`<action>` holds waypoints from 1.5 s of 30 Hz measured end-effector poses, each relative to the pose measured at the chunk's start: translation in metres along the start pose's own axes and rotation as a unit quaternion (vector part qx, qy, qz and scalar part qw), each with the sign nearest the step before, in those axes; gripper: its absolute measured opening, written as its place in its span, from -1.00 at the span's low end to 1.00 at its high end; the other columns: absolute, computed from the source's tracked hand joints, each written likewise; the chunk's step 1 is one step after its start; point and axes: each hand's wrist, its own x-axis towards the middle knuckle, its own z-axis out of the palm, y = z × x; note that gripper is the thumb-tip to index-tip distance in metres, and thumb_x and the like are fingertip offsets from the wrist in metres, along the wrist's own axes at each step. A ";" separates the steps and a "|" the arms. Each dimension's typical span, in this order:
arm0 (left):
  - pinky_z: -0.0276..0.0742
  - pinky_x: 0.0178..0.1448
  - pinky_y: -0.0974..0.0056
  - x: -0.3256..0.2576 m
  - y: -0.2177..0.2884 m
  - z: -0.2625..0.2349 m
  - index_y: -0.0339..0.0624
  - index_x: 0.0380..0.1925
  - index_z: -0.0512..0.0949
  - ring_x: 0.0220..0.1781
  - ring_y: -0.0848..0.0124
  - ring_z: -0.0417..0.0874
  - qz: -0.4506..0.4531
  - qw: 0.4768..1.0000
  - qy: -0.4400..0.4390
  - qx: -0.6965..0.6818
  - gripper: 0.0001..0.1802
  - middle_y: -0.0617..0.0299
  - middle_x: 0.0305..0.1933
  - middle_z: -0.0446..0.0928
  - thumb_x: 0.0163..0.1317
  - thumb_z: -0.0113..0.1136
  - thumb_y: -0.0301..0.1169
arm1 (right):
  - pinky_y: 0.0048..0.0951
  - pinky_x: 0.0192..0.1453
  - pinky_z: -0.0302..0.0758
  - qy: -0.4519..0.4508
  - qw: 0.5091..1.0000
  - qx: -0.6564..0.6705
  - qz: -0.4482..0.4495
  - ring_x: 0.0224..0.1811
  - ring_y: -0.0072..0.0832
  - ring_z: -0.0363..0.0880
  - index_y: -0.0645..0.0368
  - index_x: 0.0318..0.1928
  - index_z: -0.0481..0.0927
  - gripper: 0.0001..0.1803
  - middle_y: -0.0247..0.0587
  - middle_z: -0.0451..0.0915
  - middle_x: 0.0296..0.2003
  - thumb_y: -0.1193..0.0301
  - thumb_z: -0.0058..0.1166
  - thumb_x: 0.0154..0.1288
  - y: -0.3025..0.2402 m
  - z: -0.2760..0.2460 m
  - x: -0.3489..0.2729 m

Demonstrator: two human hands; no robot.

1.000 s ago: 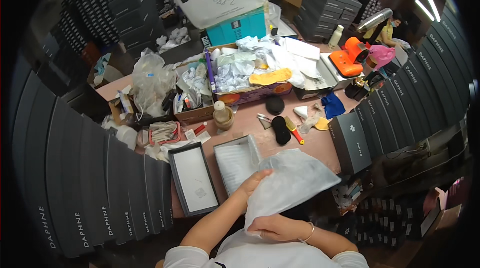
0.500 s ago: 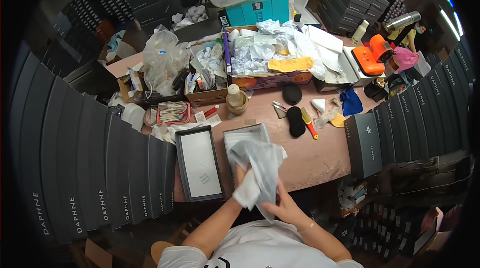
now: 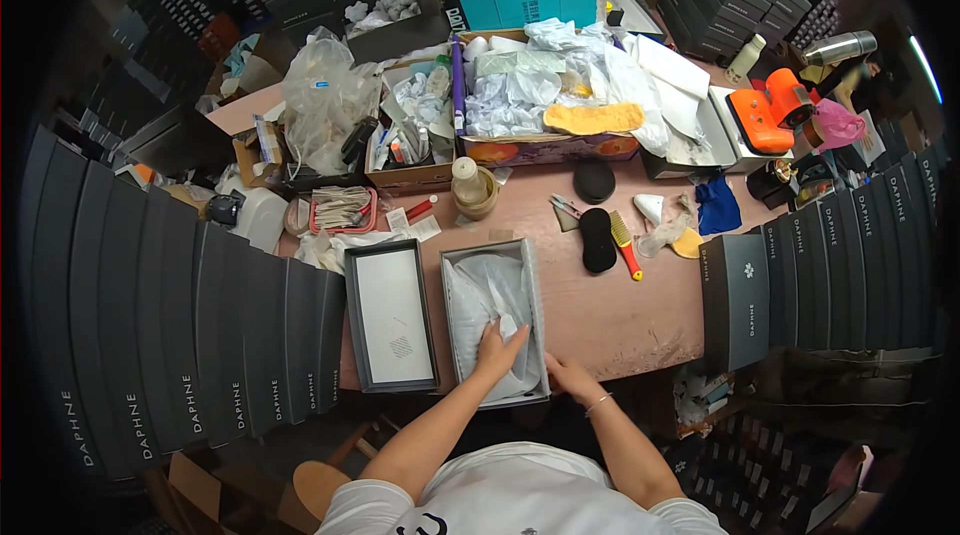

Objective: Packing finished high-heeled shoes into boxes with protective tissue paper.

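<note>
An open grey shoe box (image 3: pixel 534 295) stands at the table's front edge, holding a bundle wrapped in translucent white tissue paper (image 3: pixel 480 285). My left hand (image 3: pixel 496 355) reaches into it from the front, with a whitish tuft of the paper between thumb and fingers. What the wrapping covers cannot be made out. Beside the box's right wall, near its front corner, my right hand (image 3: pixel 574 379) has its fingers stretched toward the side and holds nothing visible. Left of the box lies the lid (image 3: pixel 388 315), white inside turned up.
Stacks of dark shoe boxes flank me at left (image 3: pixel 215 325) and right (image 3: pixel 735 300). A black oval pad (image 3: pixel 598 240), a red-handled brush (image 3: pixel 624 247) and a pump bottle (image 3: pixel 468 190) lie or stand farther back. Behind them is a carton (image 3: pixel 550 150) of crumpled paper.
The tissue-wrapped bundle has gone from between my hands down into the shoe box. My left hand has followed it in; my right hand has shifted to the box's right side.
</note>
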 end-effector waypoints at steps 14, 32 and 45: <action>0.41 0.13 0.22 0.006 -0.022 -0.018 -0.37 0.07 0.40 0.06 0.24 0.52 -0.046 0.975 -0.028 -0.216 -0.34 0.04 0.05 0.50 -0.01 0.37 -0.25 | -0.50 -0.38 0.52 0.038 0.974 -0.180 -0.133 -0.52 -0.57 0.57 0.32 -0.32 0.60 -0.80 -0.21 0.62 -0.51 0.41 0.02 0.30 0.009 -0.016 -0.089; 0.50 0.01 0.00 -0.046 -0.044 -0.142 -0.22 0.02 0.39 -0.02 -0.02 0.54 -0.032 0.964 0.005 0.263 -0.46 -0.06 -0.15 0.50 0.04 0.29 -0.26 | 0.00 0.46 -0.03 0.023 0.711 -0.573 -0.407 0.42 0.08 0.02 0.33 0.34 0.13 -0.09 0.26 0.14 0.32 -0.01 0.15 0.18 -0.170 0.092 -0.014; 0.50 -0.11 0.09 -0.080 -0.025 -0.162 -0.42 -0.09 0.40 -0.17 -0.16 0.53 0.057 0.982 0.111 0.145 -0.65 -0.24 -0.19 0.52 0.21 0.11 -0.39 | 0.18 0.44 -0.18 0.173 0.691 -0.612 -0.344 0.45 0.07 -0.09 0.14 0.42 -0.01 0.26 0.21 -0.04 0.39 0.09 0.45 -0.29 -0.134 0.147 0.008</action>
